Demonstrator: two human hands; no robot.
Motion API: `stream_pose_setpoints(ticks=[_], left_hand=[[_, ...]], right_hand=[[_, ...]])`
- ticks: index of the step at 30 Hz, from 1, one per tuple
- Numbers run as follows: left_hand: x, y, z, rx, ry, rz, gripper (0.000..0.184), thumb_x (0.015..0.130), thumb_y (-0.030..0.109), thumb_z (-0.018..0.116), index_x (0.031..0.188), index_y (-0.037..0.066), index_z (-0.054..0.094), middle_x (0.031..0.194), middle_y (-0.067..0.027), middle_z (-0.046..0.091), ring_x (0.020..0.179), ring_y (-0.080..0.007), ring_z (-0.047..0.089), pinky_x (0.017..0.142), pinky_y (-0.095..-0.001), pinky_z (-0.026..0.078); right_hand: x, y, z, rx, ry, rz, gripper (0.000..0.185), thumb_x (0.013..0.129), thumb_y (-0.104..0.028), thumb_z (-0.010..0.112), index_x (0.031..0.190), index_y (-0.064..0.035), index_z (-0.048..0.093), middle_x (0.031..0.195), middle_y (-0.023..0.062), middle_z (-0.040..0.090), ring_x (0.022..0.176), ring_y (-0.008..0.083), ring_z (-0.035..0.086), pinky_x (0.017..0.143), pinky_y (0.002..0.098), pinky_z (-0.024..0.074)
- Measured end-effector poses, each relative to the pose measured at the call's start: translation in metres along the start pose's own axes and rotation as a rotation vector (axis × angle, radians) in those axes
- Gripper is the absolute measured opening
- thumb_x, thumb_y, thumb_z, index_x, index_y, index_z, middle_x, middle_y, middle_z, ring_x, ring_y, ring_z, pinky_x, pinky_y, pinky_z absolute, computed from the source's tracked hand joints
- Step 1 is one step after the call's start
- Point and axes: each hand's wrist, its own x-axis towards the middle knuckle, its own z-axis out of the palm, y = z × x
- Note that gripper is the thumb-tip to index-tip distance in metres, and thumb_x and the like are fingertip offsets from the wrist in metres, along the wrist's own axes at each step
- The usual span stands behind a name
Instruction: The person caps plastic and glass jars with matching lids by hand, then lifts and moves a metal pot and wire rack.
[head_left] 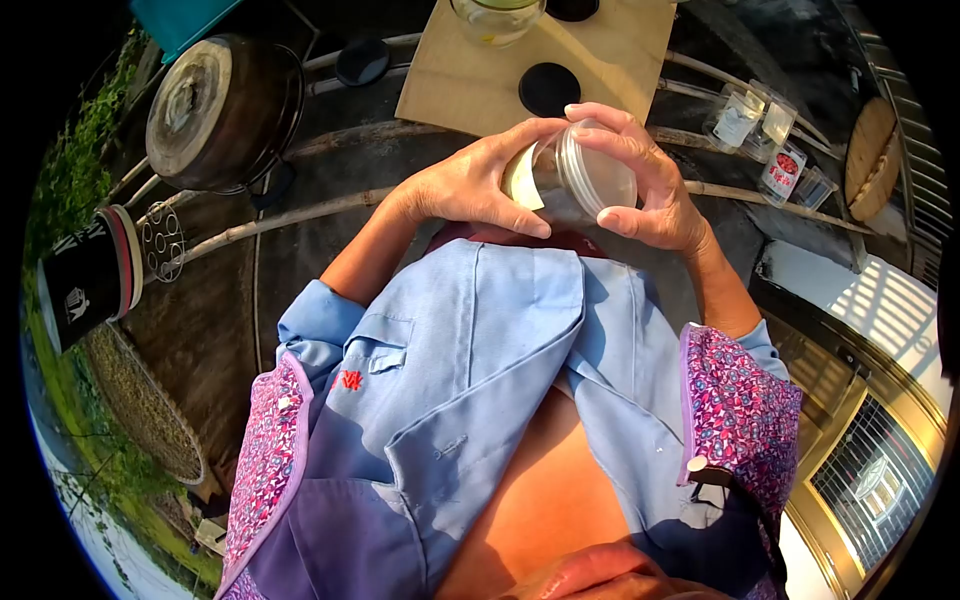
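In front of my chest I hold a clear plastic jar [560, 185] tipped on its side. My left hand [477, 178] is closed round the jar's body, by a pale yellow label [522, 178]. The fingers of my right hand [657, 185] grip the rim of a clear ridged lid [605, 172] at the jar's right end. Whether the lid is screwed down or loose, I cannot tell. Just beyond my hands lies a wooden board [450, 85] bearing a black disc [550, 90]. A glass-like jar [497, 22] with a greenish rim stands on its far part.
A large dark pot [225, 112] lies at the left, near a wire rack [163, 242] and a black container [88, 270]. Another black disc [362, 62] rests on bamboo poles [330, 208]. Several clear labelled containers [782, 172] and a round wooden piece [872, 160] are at the right.
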Motion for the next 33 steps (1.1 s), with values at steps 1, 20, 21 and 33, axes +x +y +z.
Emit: stream_pose_setpoints(ticks=[1, 20, 21, 33], left_hand=[[0.000, -0.001, 0.004, -0.040, 0.028, 0.000, 0.095, 0.059, 0.030, 0.082, 0.136, 0.004, 0.033, 0.121, -0.0168, 0.051, 0.114, -0.0276, 0.050, 0.097, -0.0373, 0.040], [0.006, -0.018, 0.034, 0.434, 0.293, 0.246, 0.111, 0.059, 0.048, 0.082, 0.142, 0.008, 0.021, 0.138, -0.0194, 0.036, 0.127, -0.0360, 0.037, 0.102, -0.0415, 0.036], [0.006, -0.017, 0.032, 0.437, 0.298, 0.253, 0.111, 0.059, 0.048, 0.082, 0.142, 0.008, 0.021, 0.138, -0.0194, 0.036, 0.127, -0.0360, 0.037, 0.102, -0.0415, 0.036], [-0.038, -0.049, 0.015, 0.163, 0.558, -0.022, 0.030, 0.082, 0.006, 0.062, 0.112, 0.003, 0.058, 0.107, -0.0097, 0.059, 0.099, -0.0182, 0.056, 0.086, -0.0305, 0.046]], right_hand=[[-0.002, 0.003, 0.006, 0.002, -0.004, 0.002, 0.063, 0.068, -0.025, 0.073, 0.126, -0.0093, 0.053, 0.134, 0.0137, 0.043, 0.122, 0.0273, 0.044, 0.103, 0.0365, 0.0338], [-0.001, -0.026, -0.010, -0.435, 0.043, 0.190, 0.074, 0.064, -0.023, 0.078, 0.131, -0.0123, 0.048, 0.126, 0.0128, 0.047, 0.118, 0.0284, 0.047, 0.099, 0.0365, 0.0389], [0.002, -0.033, -0.020, -0.506, 0.101, 0.193, 0.072, 0.065, -0.024, 0.078, 0.130, -0.0138, 0.049, 0.125, 0.0124, 0.048, 0.115, 0.0277, 0.049, 0.097, 0.0359, 0.0404], [0.062, 0.099, -0.139, -1.270, 0.501, 0.209, 0.069, 0.067, -0.042, 0.074, 0.128, -0.0214, 0.049, 0.124, 0.0091, 0.048, 0.115, 0.0316, 0.047, 0.096, 0.0410, 0.0421]])
